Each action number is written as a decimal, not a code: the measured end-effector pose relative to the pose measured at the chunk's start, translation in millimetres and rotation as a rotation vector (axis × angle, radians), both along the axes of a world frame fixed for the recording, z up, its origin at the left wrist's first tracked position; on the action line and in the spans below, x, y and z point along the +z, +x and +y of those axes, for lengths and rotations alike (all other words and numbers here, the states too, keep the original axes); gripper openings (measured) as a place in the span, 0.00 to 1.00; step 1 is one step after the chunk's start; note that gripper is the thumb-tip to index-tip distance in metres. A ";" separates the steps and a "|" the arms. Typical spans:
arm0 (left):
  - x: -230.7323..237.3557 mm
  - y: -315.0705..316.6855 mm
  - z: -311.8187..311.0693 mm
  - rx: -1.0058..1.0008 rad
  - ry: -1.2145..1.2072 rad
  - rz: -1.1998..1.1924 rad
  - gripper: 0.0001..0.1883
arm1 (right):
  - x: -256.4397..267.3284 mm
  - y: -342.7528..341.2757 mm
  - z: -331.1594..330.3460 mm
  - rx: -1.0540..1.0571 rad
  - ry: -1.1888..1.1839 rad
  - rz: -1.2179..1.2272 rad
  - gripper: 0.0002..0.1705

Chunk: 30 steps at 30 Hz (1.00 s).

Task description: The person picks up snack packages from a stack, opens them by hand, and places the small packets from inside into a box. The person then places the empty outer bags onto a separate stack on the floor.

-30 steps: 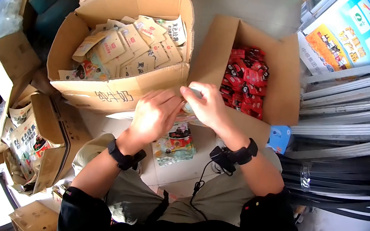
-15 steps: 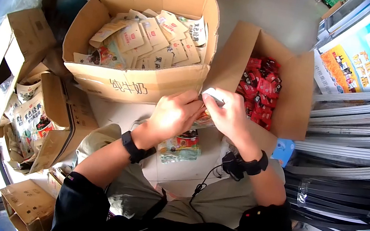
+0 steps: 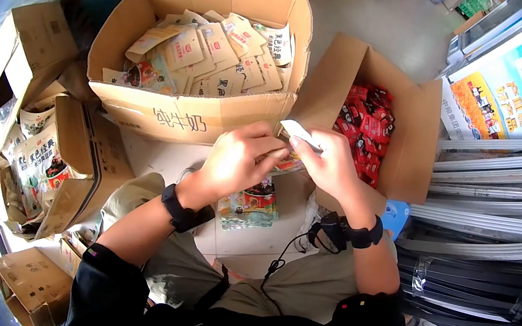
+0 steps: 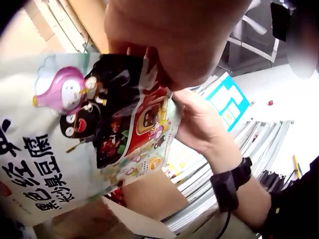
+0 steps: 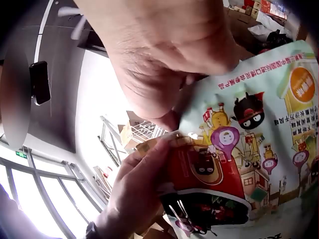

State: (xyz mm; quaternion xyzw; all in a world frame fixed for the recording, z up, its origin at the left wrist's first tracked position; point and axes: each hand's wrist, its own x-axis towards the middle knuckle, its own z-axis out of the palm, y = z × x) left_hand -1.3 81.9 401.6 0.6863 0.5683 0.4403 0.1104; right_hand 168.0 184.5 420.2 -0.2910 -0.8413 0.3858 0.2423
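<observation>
Both hands grip one edge of a pale green printed food pouch (image 4: 55, 124), with cartoon figures, a red panel and a picture of dark food. In the head view most of it is hidden beneath the hands. My left hand (image 3: 244, 160) has its fingers curled at the pouch's edge. Close beside it, my right hand (image 3: 329, 163) pinches the same edge under its thumb, and a whitish flap (image 3: 297, 130) sticks out past that thumb. Below the hands, between the knees, a stack of similar pouches (image 3: 251, 206) lies on the floor.
Ahead stands a large carton (image 3: 193, 118) full of beige pouches. To its right, an open carton (image 3: 415, 136) holds red packets (image 3: 367, 129). Another carton (image 3: 66, 207) with pouches is at the left. Bundled white strips (image 3: 494, 200) and black ones line the right side.
The head view has shifted, so the cartons appear further right than a second ago. The hands stay together on the pouch, and more of the whitish flap shows past the right thumb.
</observation>
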 end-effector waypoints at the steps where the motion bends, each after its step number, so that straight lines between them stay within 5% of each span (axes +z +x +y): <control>1: -4.3 0.2 0.6 -0.002 -0.002 -0.001 0.05 | 2.2 -0.8 -2.9 0.026 0.031 0.033 0.14; 7: -6.6 10.1 -2.6 -0.069 0.134 0.299 0.08 | -15.4 -2.6 -1.3 -0.085 0.126 -0.034 0.12; 9: -2.8 18.0 -5.9 -0.120 0.210 0.430 0.09 | -30.5 -1.5 17.8 -0.299 0.350 -0.048 0.14; 11: -7.2 23.8 -8.2 -0.143 0.224 0.382 0.20 | -29.3 3.9 28.9 -0.296 0.220 -0.089 0.14; 16: -11.1 12.5 -5.7 -0.022 0.114 0.409 0.22 | -1.3 7.7 15.4 -0.077 -0.021 -0.212 0.16; 21: -15.0 11.5 -5.3 -0.002 0.101 0.383 0.23 | -14.2 14.6 19.7 -0.028 0.028 -0.236 0.15; 25: -10.2 15.1 -6.4 -0.131 0.123 0.439 0.25 | -18.1 19.5 33.3 -0.083 0.072 -0.309 0.14; 30: -1.4 17.4 -14.4 -0.220 0.155 0.413 0.28 | -29.5 41.1 77.6 -0.402 0.081 -0.390 0.14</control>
